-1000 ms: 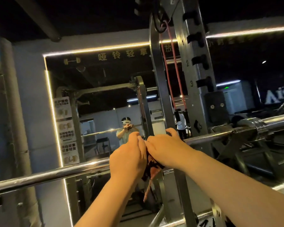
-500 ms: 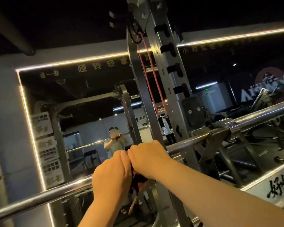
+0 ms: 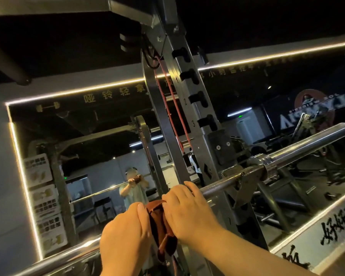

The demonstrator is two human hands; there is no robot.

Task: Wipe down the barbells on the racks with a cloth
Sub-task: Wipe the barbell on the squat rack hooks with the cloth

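Rightward, the bar (image 3: 215, 188) runs bare only as far as the rack hook (image 3: 236, 177) and upright (image 3: 195, 108) (a red band (image 3: 170, 108) hangs beside it); leftward, it lies open.

the cloth (image 3: 159, 222) is rusty brown. the barbell (image 3: 307, 144) is shiny silver, the rack (image 3: 189, 80) dull grey. a red band (image 3: 173, 108) hangs there.
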